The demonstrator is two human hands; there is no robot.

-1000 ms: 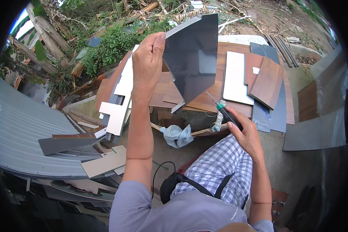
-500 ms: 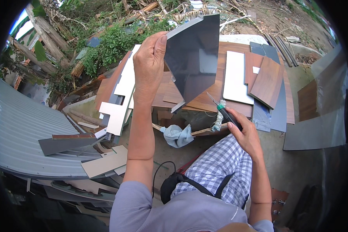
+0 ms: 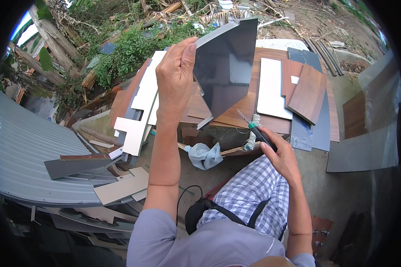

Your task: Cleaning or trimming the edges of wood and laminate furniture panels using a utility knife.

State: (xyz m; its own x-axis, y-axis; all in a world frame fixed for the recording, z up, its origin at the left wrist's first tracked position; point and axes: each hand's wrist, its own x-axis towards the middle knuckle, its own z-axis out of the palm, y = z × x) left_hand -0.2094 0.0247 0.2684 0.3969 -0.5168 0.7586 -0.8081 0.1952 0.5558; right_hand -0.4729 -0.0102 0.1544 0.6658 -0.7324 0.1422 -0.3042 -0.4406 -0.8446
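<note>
My left hand (image 3: 176, 78) is raised in front of me and grips the left edge of a dark grey panel (image 3: 227, 66), which it holds up tilted above the pile of boards. My right hand (image 3: 278, 151) is lower and to the right, closed on a small knife (image 3: 256, 129) with a dark handle and a thin blade that points up toward the panel's lower corner. The blade stays a little apart from the panel. My knee in checked trousers (image 3: 254, 191) lies just below the right hand.
A stack of brown, white and grey boards (image 3: 298, 89) lies ahead. More white and brown offcuts (image 3: 138, 111) lean at the left. A crumpled grey cloth (image 3: 205, 155) lies on the ground. Corrugated metal sheeting (image 3: 31, 151) fills the left. A large grey sheet (image 3: 365, 147) lies at the right.
The panel and my left hand have shifted very slightly. My right hand with the knife has stayed almost where it was.
</note>
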